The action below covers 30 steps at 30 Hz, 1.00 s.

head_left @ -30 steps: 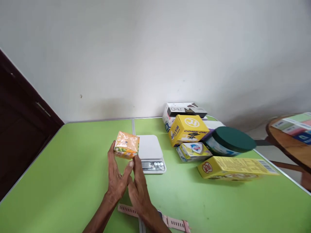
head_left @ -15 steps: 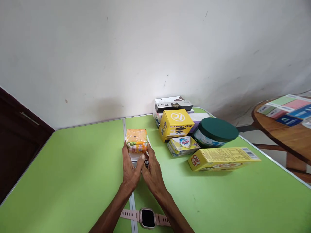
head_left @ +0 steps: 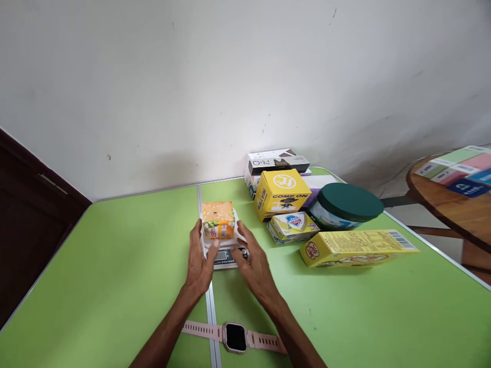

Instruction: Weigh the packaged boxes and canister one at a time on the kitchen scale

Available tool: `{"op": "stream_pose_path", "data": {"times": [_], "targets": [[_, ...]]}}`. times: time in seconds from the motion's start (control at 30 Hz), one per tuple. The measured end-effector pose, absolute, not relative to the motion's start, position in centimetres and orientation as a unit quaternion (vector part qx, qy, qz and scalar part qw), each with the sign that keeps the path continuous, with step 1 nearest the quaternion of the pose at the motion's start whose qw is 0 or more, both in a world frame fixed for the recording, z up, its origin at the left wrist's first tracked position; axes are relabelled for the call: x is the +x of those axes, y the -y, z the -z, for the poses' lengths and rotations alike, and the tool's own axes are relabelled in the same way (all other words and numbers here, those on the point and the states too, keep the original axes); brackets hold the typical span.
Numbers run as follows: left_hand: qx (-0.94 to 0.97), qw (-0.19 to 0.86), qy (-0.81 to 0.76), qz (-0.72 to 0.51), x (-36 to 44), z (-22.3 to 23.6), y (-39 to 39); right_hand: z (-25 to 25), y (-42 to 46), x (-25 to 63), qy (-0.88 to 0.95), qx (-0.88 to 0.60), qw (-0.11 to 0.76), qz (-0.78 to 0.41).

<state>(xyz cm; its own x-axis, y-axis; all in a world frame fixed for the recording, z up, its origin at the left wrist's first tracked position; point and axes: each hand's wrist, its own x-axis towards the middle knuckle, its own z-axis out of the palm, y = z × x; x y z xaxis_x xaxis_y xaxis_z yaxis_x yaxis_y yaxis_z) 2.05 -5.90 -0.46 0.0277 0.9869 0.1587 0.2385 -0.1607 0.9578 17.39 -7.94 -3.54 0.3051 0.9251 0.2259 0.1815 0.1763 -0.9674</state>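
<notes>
green tabletop [head_left: 115, 276] against a pale wall [head_left: 192, 92], with an orange packet between two hands

on the white scale [head_left: 226, 266], the orange packet [head_left: 217, 222] sits on the weighing plate. its wrapping is shiny and closed, so what it contains is hidden. the left hand [head_left: 199, 260] is at the left side of the packet, and its grip is spread; whether a fingertip touches the wrapping, i cannot tell. the right hand [head_left: 253, 260] is on the other side, its grip also spread, with a gap between its fingers and the packet. both thumbs are near the front panel of the scale.

to the right, several containers are grouped together. one tub [head_left: 326, 217] wears its dark green lid [head_left: 350, 199], which covers the contents. beside it are a yellow cube-shaped box [head_left: 283, 194] marked "come on", a small soap box [head_left: 293, 226] and a long yellow box [head_left: 356, 248] with a barcode. behind the cube-shaped box lies a black and white box [head_left: 279, 161]. these boxes look closed, and their contents cannot be seen.

nearer to the person, a pink-strapped watch [head_left: 235, 337] lies flat, its strap crossing the metal seam [head_left: 213, 306].
</notes>
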Motion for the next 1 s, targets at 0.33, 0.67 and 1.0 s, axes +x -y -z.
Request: {"op": "stream_pose_path", "data": {"times": [0.33, 0.67, 1.0], "targets": [[0.495, 0.404, -0.536, -0.552, -4.2, 5.1, 1.2, 7.6, 5.4, 22.4, 0.417, -0.582, 0.607, -0.345], [0.502, 0.397, -0.534, -0.553, -4.0, 5.2, 1.6, 7.3, 5.6, 22.2, 0.469, -0.580, 0.572, -0.341], [0.511, 0.391, -0.539, -0.544, -4.1, 5.1, 1.6, 6.6, 4.9, 21.2, 0.493, -0.576, 0.544, -0.359]]}}
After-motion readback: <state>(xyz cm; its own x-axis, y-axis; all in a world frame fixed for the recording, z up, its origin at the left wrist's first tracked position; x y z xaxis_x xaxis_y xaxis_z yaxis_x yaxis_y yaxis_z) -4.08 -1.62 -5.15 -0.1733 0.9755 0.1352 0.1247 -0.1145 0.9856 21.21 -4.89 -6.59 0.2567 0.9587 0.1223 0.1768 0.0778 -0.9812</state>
